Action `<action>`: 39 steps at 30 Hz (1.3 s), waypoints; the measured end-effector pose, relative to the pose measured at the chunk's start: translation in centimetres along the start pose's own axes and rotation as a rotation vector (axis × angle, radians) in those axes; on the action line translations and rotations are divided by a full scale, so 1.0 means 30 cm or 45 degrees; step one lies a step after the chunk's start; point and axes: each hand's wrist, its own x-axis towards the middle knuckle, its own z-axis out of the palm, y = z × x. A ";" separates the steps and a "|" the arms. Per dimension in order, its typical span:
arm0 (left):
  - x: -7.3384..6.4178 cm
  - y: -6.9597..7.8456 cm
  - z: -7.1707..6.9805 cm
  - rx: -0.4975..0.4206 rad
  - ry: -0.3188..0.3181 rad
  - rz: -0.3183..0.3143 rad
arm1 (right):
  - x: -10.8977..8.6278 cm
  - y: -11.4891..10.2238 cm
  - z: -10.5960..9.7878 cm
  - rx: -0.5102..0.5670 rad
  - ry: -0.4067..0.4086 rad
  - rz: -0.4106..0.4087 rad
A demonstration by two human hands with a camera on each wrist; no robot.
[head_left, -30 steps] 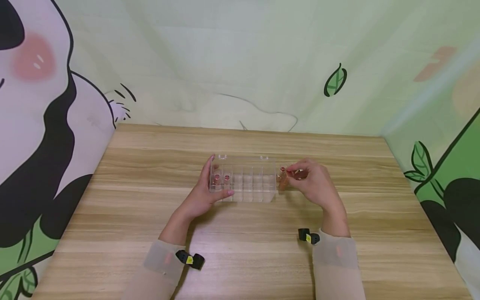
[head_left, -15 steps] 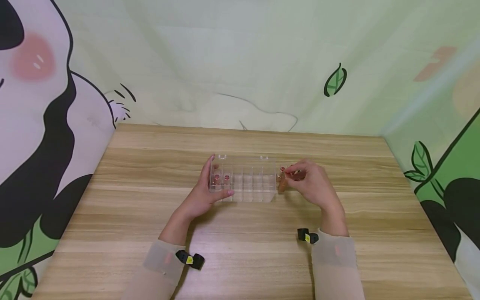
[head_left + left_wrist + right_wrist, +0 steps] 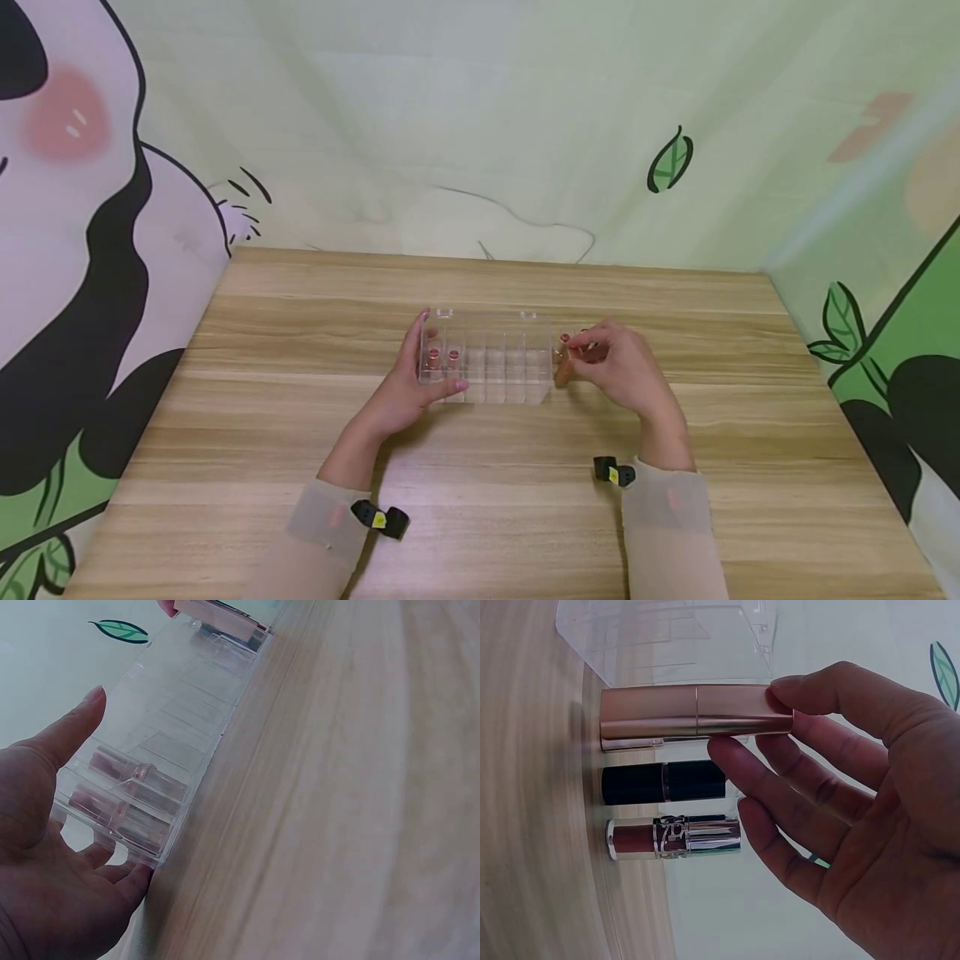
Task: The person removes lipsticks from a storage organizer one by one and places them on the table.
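My left hand (image 3: 405, 392) holds the left end of a clear divided organizer box (image 3: 495, 387), thumb along its front and fingers at its side. Two lipsticks (image 3: 120, 814) with pinkish caps stand side by side in the leftmost compartments. Off the box's right end, my right hand (image 3: 626, 367) pinches a rose-gold lipstick (image 3: 652, 712) by its top between thumb and fingers. In the right wrist view, a black lipstick tube (image 3: 634, 784) and a lip gloss tube (image 3: 641, 838) with a silver cap stand beyond it, close to the fingertips.
The wood-grain table (image 3: 495, 500) carries everything. Behind it hangs a pale green wall cloth (image 3: 465, 125) with panda and leaf drawings. Another tube (image 3: 564, 340) with a red top stands close to the box's right end.
My right hand has shifted slightly left and toward me, bringing the rose-gold lipstick a little nearer the box's right end. The left hand and the box stay still.
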 end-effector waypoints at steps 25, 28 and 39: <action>0.045 -0.103 -0.002 0.016 0.010 0.027 | 0.001 0.010 0.007 -0.034 -0.071 -0.001; 0.046 -0.105 -0.002 0.015 0.010 0.028 | 0.002 0.011 0.007 -0.040 -0.076 -0.003; 0.050 -0.111 -0.002 0.019 0.010 0.042 | 0.006 0.013 0.010 -0.046 -0.082 -0.023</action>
